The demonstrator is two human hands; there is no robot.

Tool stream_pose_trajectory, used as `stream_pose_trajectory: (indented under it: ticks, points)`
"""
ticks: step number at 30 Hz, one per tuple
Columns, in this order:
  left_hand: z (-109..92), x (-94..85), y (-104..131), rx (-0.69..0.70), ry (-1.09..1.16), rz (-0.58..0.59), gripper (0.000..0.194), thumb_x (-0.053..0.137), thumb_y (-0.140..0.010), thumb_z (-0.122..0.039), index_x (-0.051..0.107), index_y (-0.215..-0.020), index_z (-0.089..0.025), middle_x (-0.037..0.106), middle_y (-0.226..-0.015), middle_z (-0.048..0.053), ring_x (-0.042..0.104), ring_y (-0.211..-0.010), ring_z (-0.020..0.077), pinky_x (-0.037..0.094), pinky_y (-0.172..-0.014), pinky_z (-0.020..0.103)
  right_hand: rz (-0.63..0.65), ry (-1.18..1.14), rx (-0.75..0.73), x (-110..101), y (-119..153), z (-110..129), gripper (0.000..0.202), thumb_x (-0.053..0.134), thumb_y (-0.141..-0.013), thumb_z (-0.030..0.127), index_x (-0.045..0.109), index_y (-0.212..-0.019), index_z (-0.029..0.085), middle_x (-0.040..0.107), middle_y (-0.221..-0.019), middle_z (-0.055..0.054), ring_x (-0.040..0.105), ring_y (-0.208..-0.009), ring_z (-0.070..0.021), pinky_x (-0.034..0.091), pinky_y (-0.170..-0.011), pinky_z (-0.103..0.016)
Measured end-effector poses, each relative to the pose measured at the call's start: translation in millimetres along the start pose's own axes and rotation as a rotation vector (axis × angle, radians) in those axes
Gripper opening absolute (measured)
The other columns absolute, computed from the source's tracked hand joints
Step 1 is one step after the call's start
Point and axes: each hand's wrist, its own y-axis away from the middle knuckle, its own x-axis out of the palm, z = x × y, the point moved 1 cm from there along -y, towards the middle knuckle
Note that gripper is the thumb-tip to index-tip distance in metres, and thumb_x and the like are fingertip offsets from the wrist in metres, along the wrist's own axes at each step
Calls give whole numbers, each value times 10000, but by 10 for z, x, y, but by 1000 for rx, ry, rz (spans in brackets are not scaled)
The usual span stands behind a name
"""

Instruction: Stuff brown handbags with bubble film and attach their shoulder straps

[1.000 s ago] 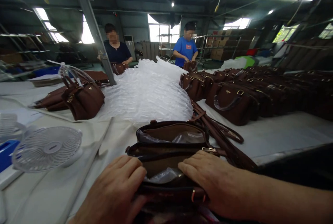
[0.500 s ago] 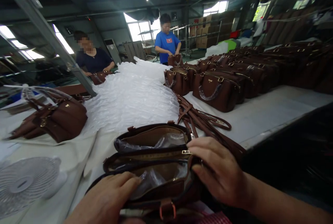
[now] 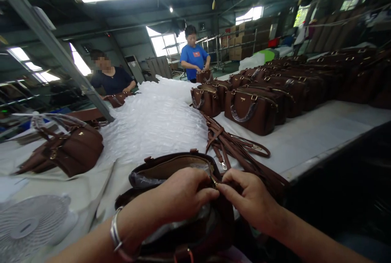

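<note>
An open brown handbag (image 3: 214,236) with clear plastic inside lies right in front of me, its zip parted. Over its right end, my left hand (image 3: 191,189) pinches the zip's edge between thumb and fingers. Close beside it, my right hand (image 3: 249,198) pinches the same zip end, with its fingertips nearly touching those of my left hand. The lower part of the bag is partly hidden by my left forearm, which wears a silver bracelet (image 3: 115,230). Behind it stands another open bag compartment (image 3: 171,165) with a dark rim.
Brown straps (image 3: 232,145) lie beyond my right hand. White plastic packing (image 3: 159,116) is heaped mid-table. Finished-looking bags (image 3: 250,110) line the right side; another bag (image 3: 76,149) and a white fan (image 3: 30,226) are at left. Two people (image 3: 195,57) handle bags behind.
My left hand has moved up and right from the bag's near rim to the zip end. My right hand has shifted slightly down and now pinches there. The view has tilted up a little.
</note>
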Motion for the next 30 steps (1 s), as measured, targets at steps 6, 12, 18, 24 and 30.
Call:
stream_pose_trajectory:
  ticks: [6,12,18,24,30]
  points:
    - [-149,0,-71,55,-54,-32,178,646,-927,-251,719,-785,-172,696,-714,3,590,-649,137,373,-598,248,144,-292,189,-9,4,-107,478,574,-926,647,549,-786,191,513,-599,35,476,-510,-118,354,-465,-228]
    - [-249,-73,14,176,-304,-59,194,560,-933,-213,660,-770,-177,696,-746,23,608,-684,166,417,-637,276,372,-245,82,-66,-83,-51,517,563,-949,644,637,-782,160,594,-708,-19,527,-661,-146,403,-574,-243]
    - [-135,-137,199,143,-398,-118,261,591,-922,-275,631,-683,-179,700,-723,26,598,-660,166,400,-605,286,452,-174,-10,-99,-127,-91,505,532,-982,603,669,-779,162,622,-774,-35,546,-746,-179,436,-655,-263]
    - [-6,-155,513,80,-342,-77,291,584,-941,-303,617,-675,-190,658,-655,3,541,-591,138,350,-556,267,592,25,-39,-161,-131,-25,533,489,-996,606,605,-712,171,554,-704,-7,482,-686,-149,368,-631,-259]
    - [779,-420,1042,-247,-385,-130,335,491,-943,-336,648,-684,-191,682,-737,52,585,-691,186,376,-646,296,542,88,50,-421,-151,-260,604,453,-971,691,447,-639,186,391,-627,25,355,-600,-121,277,-549,-264]
